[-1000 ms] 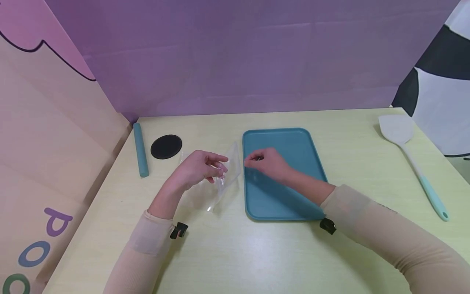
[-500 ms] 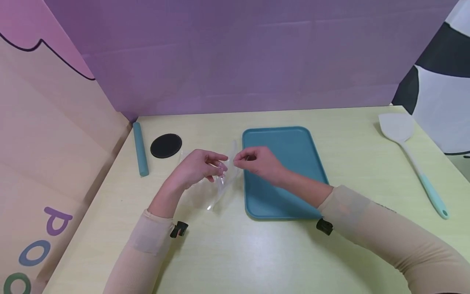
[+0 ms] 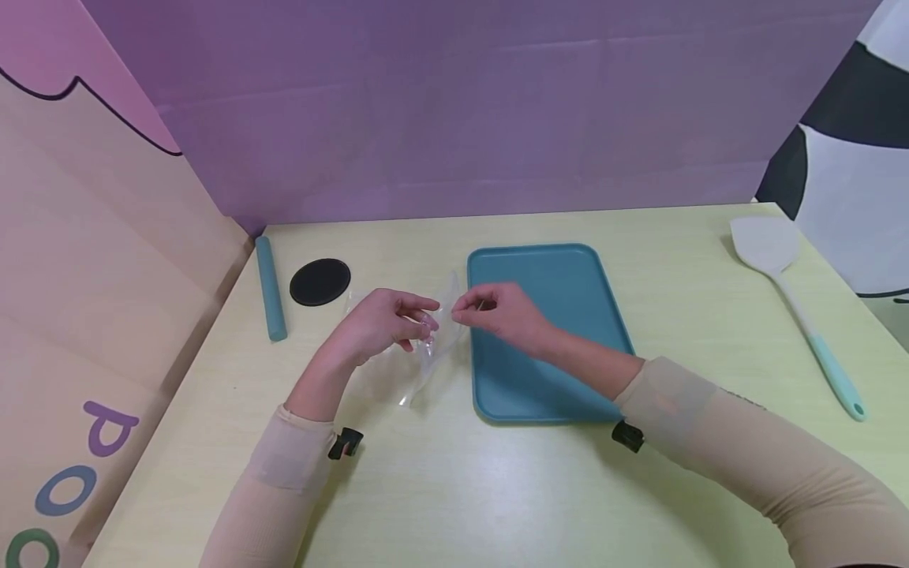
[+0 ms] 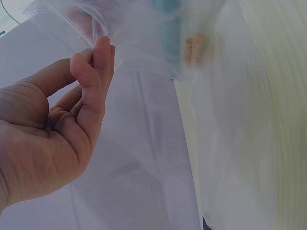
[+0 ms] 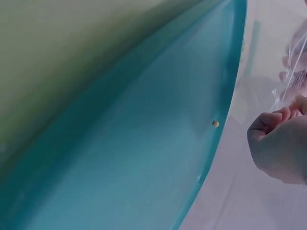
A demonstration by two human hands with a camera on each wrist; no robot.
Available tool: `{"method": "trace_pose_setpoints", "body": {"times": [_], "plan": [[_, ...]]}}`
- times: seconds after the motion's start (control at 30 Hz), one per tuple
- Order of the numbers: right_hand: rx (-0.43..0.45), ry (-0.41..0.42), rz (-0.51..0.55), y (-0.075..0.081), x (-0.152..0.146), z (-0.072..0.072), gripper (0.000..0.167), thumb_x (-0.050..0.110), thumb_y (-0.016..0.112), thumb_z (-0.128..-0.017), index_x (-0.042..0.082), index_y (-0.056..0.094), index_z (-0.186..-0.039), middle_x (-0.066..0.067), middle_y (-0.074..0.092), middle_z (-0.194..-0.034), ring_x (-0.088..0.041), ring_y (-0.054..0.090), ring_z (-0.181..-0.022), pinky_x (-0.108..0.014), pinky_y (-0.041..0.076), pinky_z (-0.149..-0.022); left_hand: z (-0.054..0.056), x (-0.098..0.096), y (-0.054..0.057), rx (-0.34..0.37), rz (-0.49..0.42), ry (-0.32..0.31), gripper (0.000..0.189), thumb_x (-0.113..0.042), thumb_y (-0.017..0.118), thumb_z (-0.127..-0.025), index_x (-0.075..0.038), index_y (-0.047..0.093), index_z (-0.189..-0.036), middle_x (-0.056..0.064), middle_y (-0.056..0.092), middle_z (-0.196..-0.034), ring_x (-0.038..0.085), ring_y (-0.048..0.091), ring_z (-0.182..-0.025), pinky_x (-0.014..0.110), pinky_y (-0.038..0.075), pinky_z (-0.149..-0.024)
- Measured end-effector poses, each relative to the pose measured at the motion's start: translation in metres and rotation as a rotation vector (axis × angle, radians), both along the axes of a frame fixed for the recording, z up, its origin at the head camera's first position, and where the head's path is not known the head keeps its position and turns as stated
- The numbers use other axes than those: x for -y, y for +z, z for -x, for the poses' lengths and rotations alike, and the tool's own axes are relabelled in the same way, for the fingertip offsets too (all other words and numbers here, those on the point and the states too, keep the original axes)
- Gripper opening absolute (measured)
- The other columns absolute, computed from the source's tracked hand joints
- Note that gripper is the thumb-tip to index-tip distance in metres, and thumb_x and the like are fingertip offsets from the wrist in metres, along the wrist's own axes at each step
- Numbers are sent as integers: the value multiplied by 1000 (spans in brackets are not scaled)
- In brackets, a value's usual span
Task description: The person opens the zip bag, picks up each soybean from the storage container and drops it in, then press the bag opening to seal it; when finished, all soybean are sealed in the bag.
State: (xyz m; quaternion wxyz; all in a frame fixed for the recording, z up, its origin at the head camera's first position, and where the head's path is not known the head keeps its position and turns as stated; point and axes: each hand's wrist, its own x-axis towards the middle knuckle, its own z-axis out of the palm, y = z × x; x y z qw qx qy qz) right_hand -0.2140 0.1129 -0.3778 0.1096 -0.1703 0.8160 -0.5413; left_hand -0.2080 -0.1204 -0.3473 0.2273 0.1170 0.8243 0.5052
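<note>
My left hand pinches a clear zip bag between thumb and fingertips. In the left wrist view, the bag's zip strip runs up to those fingertips. My right hand reaches over the left edge of a blue tray, thumb and fingers pinched together at the bag's right edge. Through the bag's film in the left wrist view shows a small tan lumpy piece. One tiny tan bit lies inside the tray near its rim in the right wrist view.
A black disc and a teal rod lie at the back left of the table. On the right rests a spatula with a white head and mint handle. A purple sheet stands behind the table.
My right hand has moved left from over the tray to the bag's edge, then stays there. The bag's right side has drawn in slightly. My left hand has hardly moved.
</note>
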Motion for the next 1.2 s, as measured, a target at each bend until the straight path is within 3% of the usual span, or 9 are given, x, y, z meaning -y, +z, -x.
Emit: {"method": "trace_pose_setpoints", "body": {"times": [0.3,0.43,0.7,0.9,1.2], "plan": [[25,-122,44,-5,-6,9,28,21,66,-100,-2,71,-115,-26,63,-100,-38,56,-82,-42,54,-74,0,1,-1,5,-15,5,43,-2,68,-94,-2,62,-137,18,70,-115,27,70,-96,31,58,-73],[9,-145,-23,-9,-12,14,24,18,66,-100,-2,71,-113,-22,66,-101,-31,56,-81,-40,54,-74,0,0,0,0,-17,4,43,-2,67,-94,-2,62,-137,19,70,-116,22,70,-92,30,57,-73],[-40,-118,-172,-26,-18,19,15,13,71,-95,1,74,-105,-10,70,-93,-24,59,-84,-29,49,-68,0,0,0,4,-13,5,44,-1,68,-94,-1,62,-137,19,70,-115,22,71,-91,30,58,-73],[-91,-115,-224,-36,-18,22,14,12,74,-93,1,75,-103,-6,65,-85,-21,56,-80,-29,47,-69,0,1,-1,1,-20,2,44,-1,68,-94,-2,62,-137,18,70,-113,22,71,-90,31,58,-73],[-123,-117,-286,-38,-16,21,15,9,74,-92,0,75,-105,-5,63,-80,-20,55,-77,-30,46,-70,-1,1,-1,0,-24,3,43,-1,68,-94,-2,63,-136,19,70,-115,21,70,-90,31,57,-73]]}}
